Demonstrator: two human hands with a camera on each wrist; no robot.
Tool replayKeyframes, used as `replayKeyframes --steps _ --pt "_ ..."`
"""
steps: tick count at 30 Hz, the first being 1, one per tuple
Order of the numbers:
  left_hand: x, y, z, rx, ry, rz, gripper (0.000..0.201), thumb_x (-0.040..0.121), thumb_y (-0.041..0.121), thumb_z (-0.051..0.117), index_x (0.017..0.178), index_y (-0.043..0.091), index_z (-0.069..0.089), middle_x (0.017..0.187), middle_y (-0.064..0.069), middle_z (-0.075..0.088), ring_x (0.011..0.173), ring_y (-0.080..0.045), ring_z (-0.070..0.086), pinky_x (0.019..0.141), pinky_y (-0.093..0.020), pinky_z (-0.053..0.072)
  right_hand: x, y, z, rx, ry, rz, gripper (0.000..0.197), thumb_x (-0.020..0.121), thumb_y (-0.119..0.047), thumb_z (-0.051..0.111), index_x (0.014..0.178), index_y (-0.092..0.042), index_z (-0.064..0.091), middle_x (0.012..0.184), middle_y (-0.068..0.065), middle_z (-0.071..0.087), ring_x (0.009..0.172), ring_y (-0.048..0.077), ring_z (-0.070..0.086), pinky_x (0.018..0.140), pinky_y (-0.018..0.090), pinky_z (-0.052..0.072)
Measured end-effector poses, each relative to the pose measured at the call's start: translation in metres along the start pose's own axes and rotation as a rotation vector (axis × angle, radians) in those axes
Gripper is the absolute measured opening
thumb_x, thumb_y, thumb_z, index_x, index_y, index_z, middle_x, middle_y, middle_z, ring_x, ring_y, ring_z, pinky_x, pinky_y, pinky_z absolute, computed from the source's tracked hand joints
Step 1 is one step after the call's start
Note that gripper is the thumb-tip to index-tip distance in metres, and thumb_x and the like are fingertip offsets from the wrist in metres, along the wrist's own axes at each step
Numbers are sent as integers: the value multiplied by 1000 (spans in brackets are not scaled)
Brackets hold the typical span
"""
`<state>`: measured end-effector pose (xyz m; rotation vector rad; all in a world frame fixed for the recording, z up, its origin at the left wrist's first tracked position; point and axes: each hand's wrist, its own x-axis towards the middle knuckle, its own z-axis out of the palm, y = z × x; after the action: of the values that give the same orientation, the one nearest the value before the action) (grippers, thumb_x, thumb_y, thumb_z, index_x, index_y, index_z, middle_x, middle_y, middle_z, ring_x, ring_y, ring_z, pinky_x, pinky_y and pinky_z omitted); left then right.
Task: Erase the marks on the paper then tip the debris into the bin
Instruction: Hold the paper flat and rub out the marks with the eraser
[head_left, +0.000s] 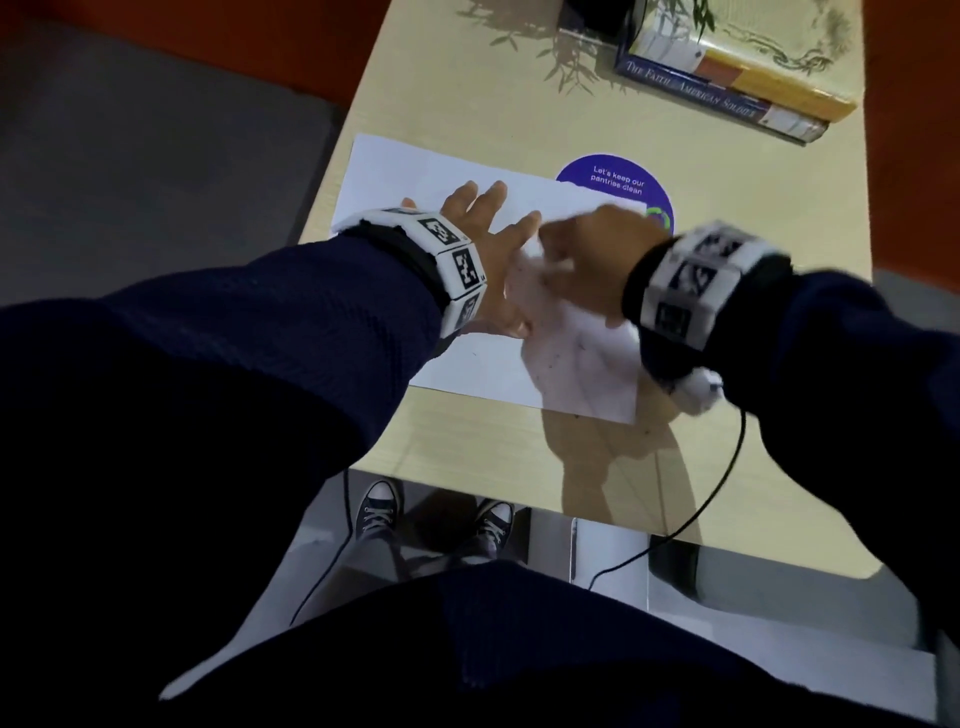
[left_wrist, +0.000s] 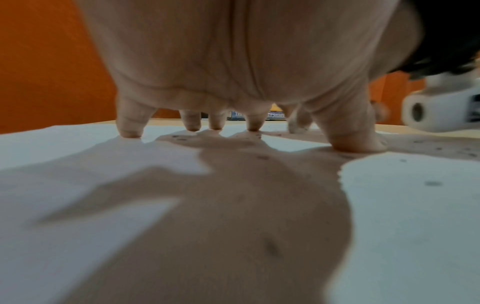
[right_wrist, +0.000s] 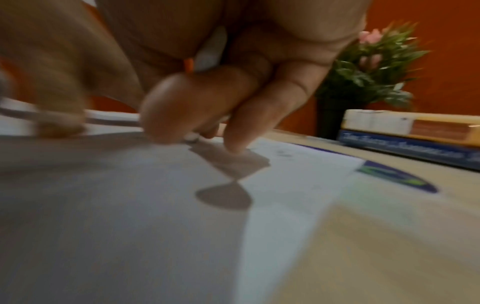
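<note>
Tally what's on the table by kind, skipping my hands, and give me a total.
Paper sheets: 1
Books: 2
Round purple stickers: 1
Potted plants: 1
Total: 5

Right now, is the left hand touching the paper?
Touching. The left wrist view shows the left hand with its spread fingertips pressed onto the paper, no gap beneath them.

Dim, warm light; hard shadows on the paper (head_left: 415, 171); wrist views motion-blurred.
</note>
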<state>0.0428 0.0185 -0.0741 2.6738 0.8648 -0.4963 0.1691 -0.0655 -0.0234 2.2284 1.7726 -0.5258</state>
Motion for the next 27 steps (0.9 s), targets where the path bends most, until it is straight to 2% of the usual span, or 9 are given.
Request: replayKeyframes --steps 2,6,9,11,15,18,20,23,27 --pt "1 -1 2 3 -5 1 107 69 70 61 148 41 -5 158 1 -14 144 -23 -11 105 -67 9 -12 -5 7 8 -40 -39 20 93 -37 44 78 -25 47 60 -7 46 52 14 49 53 26 35" --pt "0 -1 1 6 -5 3 110 65 77 58 148 39 -3 158 2 -13 144 -23 -11 105 -68 10 9 8 -6 81 29 53 19 90 -33 48 74 -23 49 69 -2 60 47 15 60 63 29 52" --pt "-1 0 2 -11 29 -7 109 68 70 62 150 36 -1 159 2 -10 145 -21 -9 107 -67 9 6 -5 1 31 -3 -10 10 91 -28 48 86 -24 55 62 -7 48 50 14 47 53 25 38" --pt "-2 0 2 -32 33 -16 108 66 69 64 149 38 3 159 3 -9 145 -20 -9 108 -67 7 3 -10 0 1 -19 -67 11 92 -26 48 91 -24 59 60 -10 44 50 10 44 53 25 37" --pt "1 1 2 -29 37 -20 110 60 75 64 147 35 9 159 6 -7 145 -19 -6 107 -67 11 12 -8 -12 40 8 -52 11 94 -24 46 85 -29 47 63 -12 44 54 10 46 52 21 35" --pt "2 -1 3 -19 28 -21 116 62 76 62 149 34 -2 159 6 -10 145 -19 -9 107 -66 8 1 -11 0 36 -41 -101 8 90 -25 50 84 -26 54 66 -7 52 59 16 49 58 26 39" --pt "2 -2 2 -21 18 -14 116 64 75 61 149 32 -3 158 6 -12 145 -20 -10 107 -66 8 9 -4 -5 41 -31 -61 10 91 -25 51 82 -25 55 65 -8 53 54 11 47 55 25 40" --pt "-2 1 0 -16 18 -13 113 65 73 62 150 31 -2 158 5 -12 145 -20 -10 107 -67 10 20 6 -12 84 33 14 14 89 -26 52 76 -22 53 61 -5 51 52 15 55 63 28 49" --pt "0 -1 0 -6 4 -5 112 65 77 58 149 37 -4 158 3 -12 144 -21 -10 106 -68 9 -3 2 5 20 -44 -31 17 90 -30 49 74 -24 48 58 -8 47 56 16 52 52 24 35"
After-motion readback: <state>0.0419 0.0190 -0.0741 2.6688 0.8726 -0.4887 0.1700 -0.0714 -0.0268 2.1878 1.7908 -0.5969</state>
